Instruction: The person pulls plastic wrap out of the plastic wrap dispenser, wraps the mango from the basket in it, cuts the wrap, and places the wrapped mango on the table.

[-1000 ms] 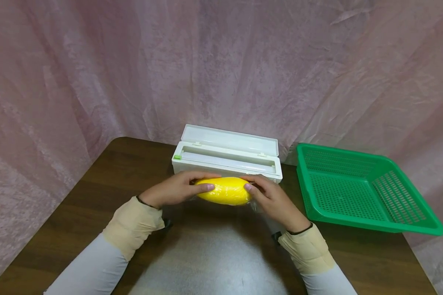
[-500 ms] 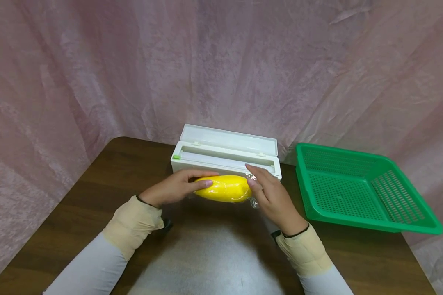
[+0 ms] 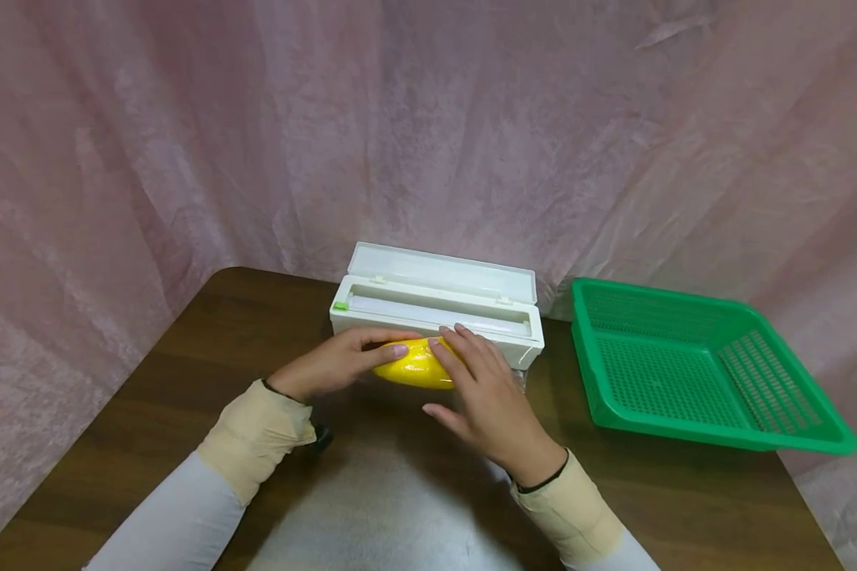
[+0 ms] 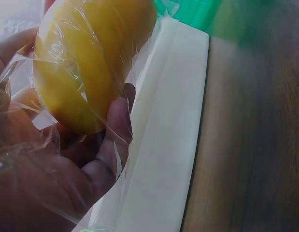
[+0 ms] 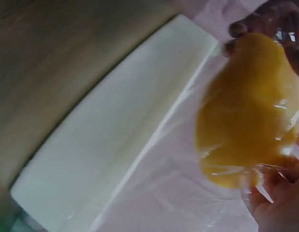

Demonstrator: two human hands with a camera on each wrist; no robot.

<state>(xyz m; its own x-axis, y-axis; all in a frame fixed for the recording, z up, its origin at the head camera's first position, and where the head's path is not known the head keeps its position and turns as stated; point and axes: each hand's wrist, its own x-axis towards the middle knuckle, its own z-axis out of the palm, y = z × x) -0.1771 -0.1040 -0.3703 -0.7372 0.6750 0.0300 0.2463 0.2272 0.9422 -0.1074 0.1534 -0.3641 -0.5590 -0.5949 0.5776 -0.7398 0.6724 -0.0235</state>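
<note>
A yellow oblong fruit, mango-like in shape, is held just in front of the white film box. Clear cling film covers it, with shiny creases in the left wrist view. My left hand grips its left end, thumb on the near side and fingers behind. Across its right end lie the fairly straight fingers of my right hand, while the thumb stands away from the fruit. In the right wrist view the fruit shows between both hands. The right hand covers part of that end in the head view.
The white cling film box stands at the back of the table with its lid raised and a roll inside. A green perforated basket sits on the right. Behind the wooden table hangs a pink curtain.
My right hand leaves its thumb-and-finger hold on the fruit's right end and moves left over it, fingers spread onto the film. The left hand keeps its grip, nearly still.
</note>
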